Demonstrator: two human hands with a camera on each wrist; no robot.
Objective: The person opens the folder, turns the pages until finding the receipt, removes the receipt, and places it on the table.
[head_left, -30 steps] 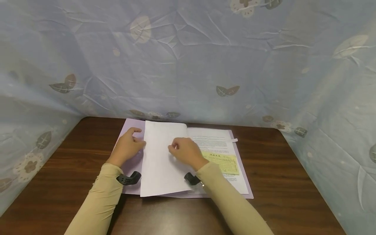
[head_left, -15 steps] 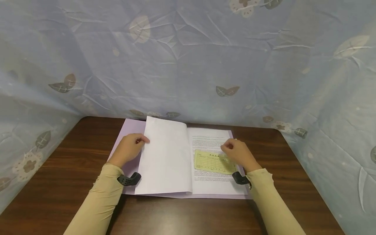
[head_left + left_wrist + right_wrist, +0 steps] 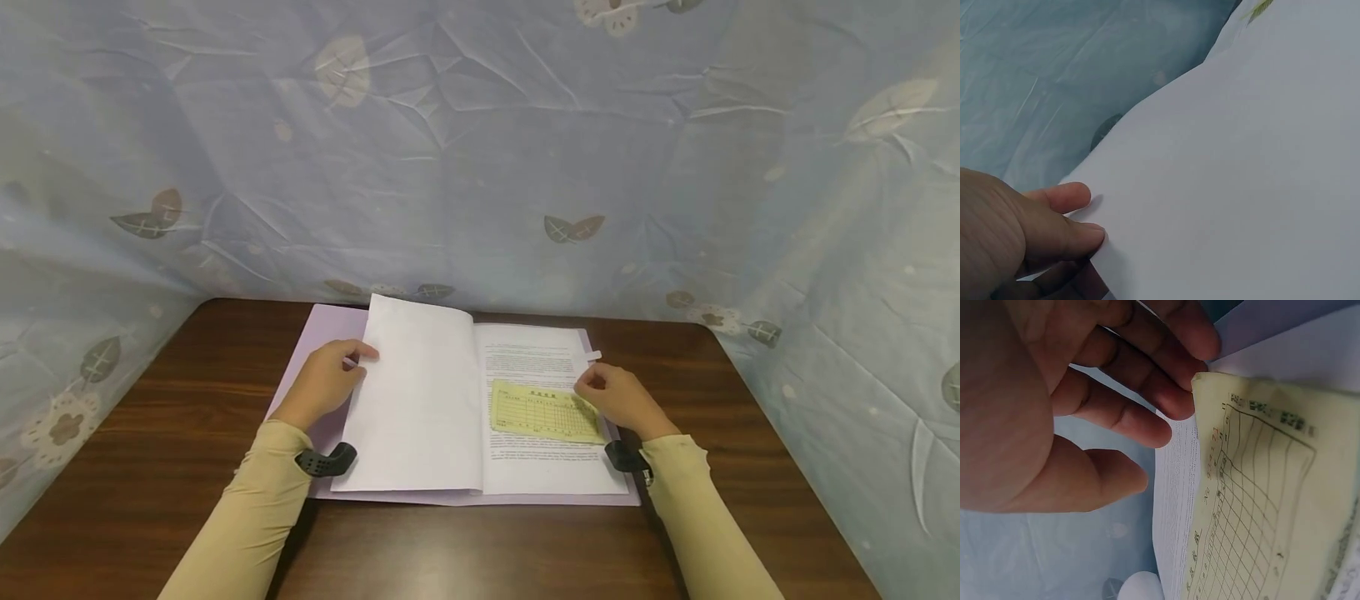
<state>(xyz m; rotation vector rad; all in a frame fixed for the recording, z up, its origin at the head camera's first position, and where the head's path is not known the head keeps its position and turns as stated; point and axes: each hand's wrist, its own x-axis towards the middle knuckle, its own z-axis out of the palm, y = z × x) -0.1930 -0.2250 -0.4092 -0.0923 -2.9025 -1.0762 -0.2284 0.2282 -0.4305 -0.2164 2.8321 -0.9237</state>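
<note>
A lilac folder (image 3: 330, 321) lies spread on the table with white sheets in it. My left hand (image 3: 328, 379) pinches the left edge of a turned white sheet (image 3: 420, 400); in the left wrist view the thumb (image 3: 1082, 240) lies over the sheet's edge, with other fingers beneath. On the printed right-hand page (image 3: 555, 475) rests a yellow form slip (image 3: 543, 410) with a ruled grid. My right hand (image 3: 622, 400) is at the slip's upper right corner. The right wrist view shows its fingertips (image 3: 1175, 403) beside the slip (image 3: 1260, 500), with the thumb held apart.
A small white tab (image 3: 592, 356) sticks out from the folder's right edge. Dark wooden tabletop (image 3: 720, 442) surrounds the folder. A pale blue patterned cloth (image 3: 480, 167) hangs behind the table and along both sides.
My right hand has moved right from the turned sheet to the slip's corner, uncovering the slip. My left hand has taken hold of the sheet's left edge, and the sheet has shifted slightly left.
</note>
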